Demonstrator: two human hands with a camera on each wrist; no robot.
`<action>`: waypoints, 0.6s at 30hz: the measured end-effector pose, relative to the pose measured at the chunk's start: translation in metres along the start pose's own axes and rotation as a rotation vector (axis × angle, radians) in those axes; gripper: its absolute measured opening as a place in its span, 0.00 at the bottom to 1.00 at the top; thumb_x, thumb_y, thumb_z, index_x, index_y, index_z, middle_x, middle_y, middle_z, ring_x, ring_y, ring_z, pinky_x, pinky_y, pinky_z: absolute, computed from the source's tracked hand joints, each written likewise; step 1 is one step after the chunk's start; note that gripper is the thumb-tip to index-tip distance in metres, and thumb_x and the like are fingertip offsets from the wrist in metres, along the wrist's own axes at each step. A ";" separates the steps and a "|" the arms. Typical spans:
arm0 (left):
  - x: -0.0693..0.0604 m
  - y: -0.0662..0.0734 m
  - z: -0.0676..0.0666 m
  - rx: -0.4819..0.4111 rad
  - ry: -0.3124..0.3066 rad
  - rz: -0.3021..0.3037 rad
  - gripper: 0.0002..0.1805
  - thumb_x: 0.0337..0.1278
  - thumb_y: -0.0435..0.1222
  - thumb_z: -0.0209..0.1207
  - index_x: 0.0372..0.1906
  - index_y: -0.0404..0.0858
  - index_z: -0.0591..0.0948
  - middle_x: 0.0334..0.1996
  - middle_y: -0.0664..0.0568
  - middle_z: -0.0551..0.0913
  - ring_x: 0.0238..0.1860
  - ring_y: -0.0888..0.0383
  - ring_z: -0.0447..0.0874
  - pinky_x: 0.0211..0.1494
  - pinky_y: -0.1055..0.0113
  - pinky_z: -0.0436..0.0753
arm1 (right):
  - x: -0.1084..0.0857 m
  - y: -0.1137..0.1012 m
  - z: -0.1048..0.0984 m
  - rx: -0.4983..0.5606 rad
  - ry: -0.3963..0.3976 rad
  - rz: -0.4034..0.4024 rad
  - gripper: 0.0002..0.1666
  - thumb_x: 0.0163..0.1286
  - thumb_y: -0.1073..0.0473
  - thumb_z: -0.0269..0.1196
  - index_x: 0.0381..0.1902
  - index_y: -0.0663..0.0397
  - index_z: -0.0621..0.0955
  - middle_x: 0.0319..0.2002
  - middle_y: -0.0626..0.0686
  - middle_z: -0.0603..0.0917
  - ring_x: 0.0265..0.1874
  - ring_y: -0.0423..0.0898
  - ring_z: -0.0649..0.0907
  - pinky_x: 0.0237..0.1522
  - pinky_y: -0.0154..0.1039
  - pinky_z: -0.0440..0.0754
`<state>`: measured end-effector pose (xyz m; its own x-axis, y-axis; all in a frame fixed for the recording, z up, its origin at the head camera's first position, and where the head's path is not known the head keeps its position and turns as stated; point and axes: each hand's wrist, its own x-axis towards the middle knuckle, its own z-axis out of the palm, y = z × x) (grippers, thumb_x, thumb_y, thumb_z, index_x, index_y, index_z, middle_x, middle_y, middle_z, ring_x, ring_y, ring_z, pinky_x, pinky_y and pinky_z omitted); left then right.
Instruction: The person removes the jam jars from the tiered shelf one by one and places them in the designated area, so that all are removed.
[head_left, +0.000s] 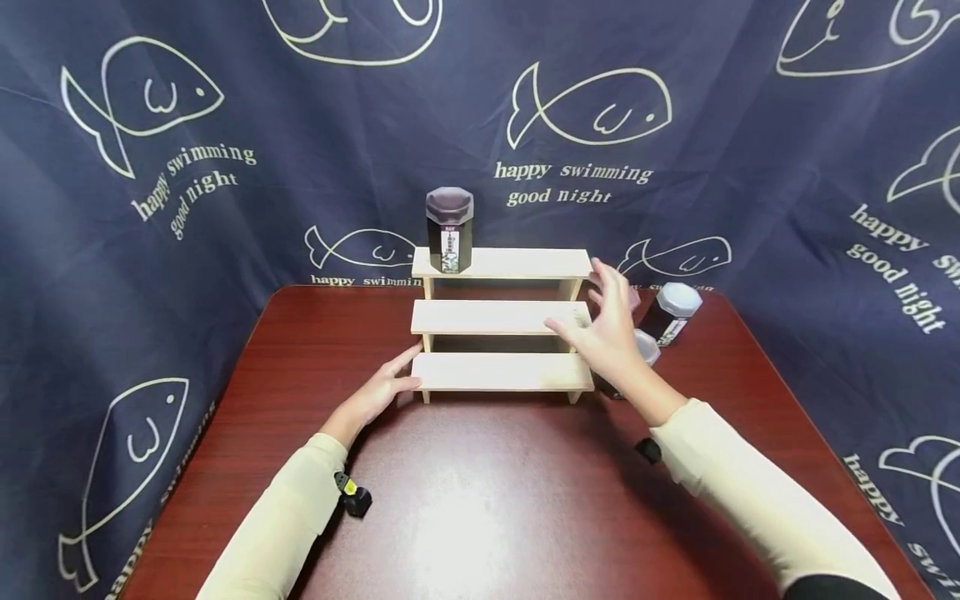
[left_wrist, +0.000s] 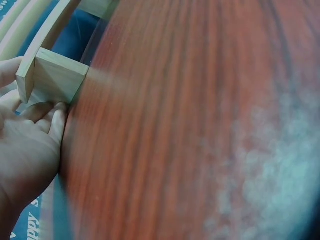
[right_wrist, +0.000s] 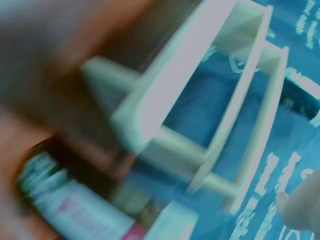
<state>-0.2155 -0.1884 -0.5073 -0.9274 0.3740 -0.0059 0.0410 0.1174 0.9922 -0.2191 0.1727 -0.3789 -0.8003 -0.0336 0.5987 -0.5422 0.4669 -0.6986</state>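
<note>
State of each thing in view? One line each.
Top-tier jar, upright, lid on
Wooden shelf, standing upright
Left hand, touching wooden shelf's left end
Right hand, fingers spread, holding nothing
Farther right-side jar, lid on
Nearer right-side jar, lid on, partly hidden
Pinkish object, mostly hidden, state unclear

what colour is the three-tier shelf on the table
The three-tier shelf is pale cream wood, best seen in the head view.
</note>
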 end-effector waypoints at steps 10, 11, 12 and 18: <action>-0.002 -0.001 0.001 0.019 -0.008 -0.015 0.41 0.63 0.25 0.55 0.78 0.28 0.52 0.77 0.34 0.53 0.74 0.41 0.52 0.75 0.47 0.51 | 0.052 -0.038 0.068 0.073 -0.131 0.099 0.54 0.56 0.56 0.78 0.74 0.61 0.62 0.67 0.62 0.67 0.67 0.57 0.70 0.65 0.50 0.71; -0.002 -0.001 0.000 0.022 -0.005 -0.014 0.41 0.63 0.25 0.55 0.78 0.28 0.52 0.78 0.34 0.53 0.75 0.42 0.50 0.76 0.47 0.49 | 0.057 -0.042 0.074 0.079 -0.132 0.122 0.53 0.56 0.55 0.78 0.73 0.61 0.63 0.66 0.62 0.67 0.66 0.57 0.70 0.64 0.50 0.72; -0.002 -0.002 0.000 0.029 0.003 -0.013 0.40 0.63 0.25 0.55 0.78 0.28 0.53 0.78 0.35 0.53 0.75 0.42 0.48 0.76 0.47 0.47 | 0.063 -0.046 0.081 0.077 -0.135 0.147 0.53 0.56 0.55 0.78 0.73 0.62 0.64 0.66 0.62 0.67 0.66 0.56 0.70 0.63 0.48 0.73; -0.001 0.000 0.000 0.021 0.002 0.001 0.41 0.62 0.25 0.55 0.78 0.27 0.53 0.76 0.32 0.55 0.73 0.41 0.53 0.75 0.47 0.50 | 0.088 -0.061 0.115 -0.029 -0.149 0.284 0.55 0.55 0.47 0.78 0.73 0.60 0.64 0.64 0.60 0.69 0.63 0.54 0.72 0.64 0.44 0.70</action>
<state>-0.2150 -0.1888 -0.5075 -0.9281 0.3722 -0.0043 0.0500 0.1362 0.9894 -0.2862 0.0394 -0.3284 -0.9485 -0.0265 0.3157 -0.2859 0.5013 -0.8167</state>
